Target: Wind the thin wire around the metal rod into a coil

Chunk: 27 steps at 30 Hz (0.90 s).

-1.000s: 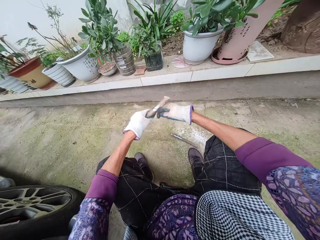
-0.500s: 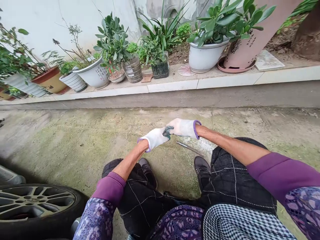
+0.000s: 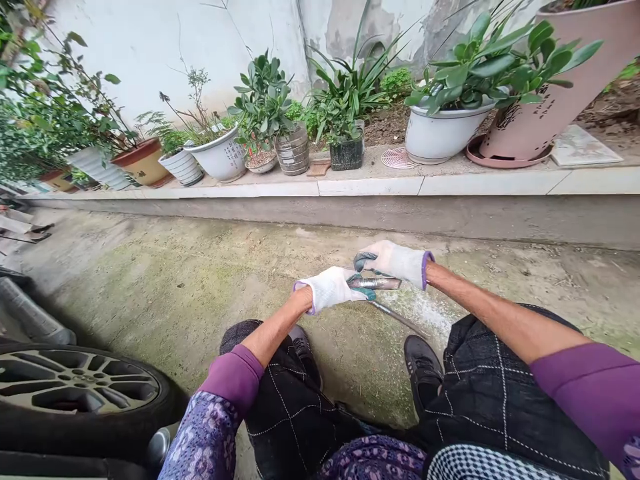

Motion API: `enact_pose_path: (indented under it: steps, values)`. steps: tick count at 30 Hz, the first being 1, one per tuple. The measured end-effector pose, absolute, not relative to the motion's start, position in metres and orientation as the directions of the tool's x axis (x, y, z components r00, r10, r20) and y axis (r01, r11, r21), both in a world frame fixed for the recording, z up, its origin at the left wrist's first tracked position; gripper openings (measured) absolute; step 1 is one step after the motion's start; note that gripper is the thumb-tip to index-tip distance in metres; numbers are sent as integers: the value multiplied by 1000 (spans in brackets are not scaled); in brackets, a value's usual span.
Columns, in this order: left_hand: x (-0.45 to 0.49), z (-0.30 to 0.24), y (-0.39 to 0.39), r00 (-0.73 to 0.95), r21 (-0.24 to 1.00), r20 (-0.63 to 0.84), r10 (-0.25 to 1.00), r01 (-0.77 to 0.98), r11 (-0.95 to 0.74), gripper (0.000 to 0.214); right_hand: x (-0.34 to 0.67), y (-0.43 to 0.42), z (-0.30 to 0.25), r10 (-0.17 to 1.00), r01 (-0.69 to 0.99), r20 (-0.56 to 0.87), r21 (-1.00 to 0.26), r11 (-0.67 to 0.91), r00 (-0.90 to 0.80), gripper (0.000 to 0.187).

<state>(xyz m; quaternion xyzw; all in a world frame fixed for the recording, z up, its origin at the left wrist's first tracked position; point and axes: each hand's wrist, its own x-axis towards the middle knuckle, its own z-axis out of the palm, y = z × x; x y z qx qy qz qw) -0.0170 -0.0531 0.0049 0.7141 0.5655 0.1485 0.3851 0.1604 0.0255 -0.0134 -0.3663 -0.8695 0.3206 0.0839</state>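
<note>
My left hand [image 3: 333,288], in a white glove with dark green-grey fingers, is closed round a short silvery metal piece [image 3: 380,284]. The piece has a ridged part near the fingers and a flat, slanted end pointing right. Just above it is my right hand [image 3: 393,260], gloved the same way, its fingers curled near the left fingertips. What the right fingers hold, if anything, is hidden. Below both hands a thin metal rod [image 3: 400,316] lies on the concrete, reaching toward my right shoe [image 3: 423,363].
White crumbs [image 3: 430,312] are scattered on the concrete floor [image 3: 240,267]. Ahead runs a tiled ledge [image 3: 370,187] lined with potted plants, among them a white pot [image 3: 445,133] and a pink pot [image 3: 540,120]. A car wheel [image 3: 80,383] stands at lower left.
My hands have drawn slightly apart, and the metal piece now shows in my left hand. The view has shifted, so the plants and wheel sit farther right.
</note>
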Motion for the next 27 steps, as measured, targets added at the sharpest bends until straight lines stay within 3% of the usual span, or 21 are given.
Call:
enact_pose_path:
  steps: [3,5,13,16,19,23,25,27]
  values:
    - [-18,17,-55,410,769,-327,851,639,-12,30,164,36,-17,673,483,-80,-759,437,-735,26]
    - [-22,26,-54,331,777,-349,876,625,74,34,164,38,-17,687,446,-51,-795,411,-724,28]
    - [-43,48,-32,59,946,-139,988,305,115,51,157,16,11,774,478,22,-775,413,-633,31]
    - [-49,39,-21,24,920,-140,990,373,121,48,158,5,19,777,500,34,-748,437,-629,29]
    - [-49,19,-8,-13,782,-122,992,614,104,38,159,-4,22,766,539,53,-680,498,-641,26]
    - [-37,-10,3,100,355,-137,985,934,-45,26,157,-8,27,770,666,19,-489,564,-638,26]
    - [-29,-19,2,188,142,-208,960,977,-161,28,158,-2,27,769,708,-5,-394,586,-639,25]
    - [-22,-22,-3,276,25,-278,920,960,-280,32,161,10,23,771,727,-21,-351,590,-636,22]
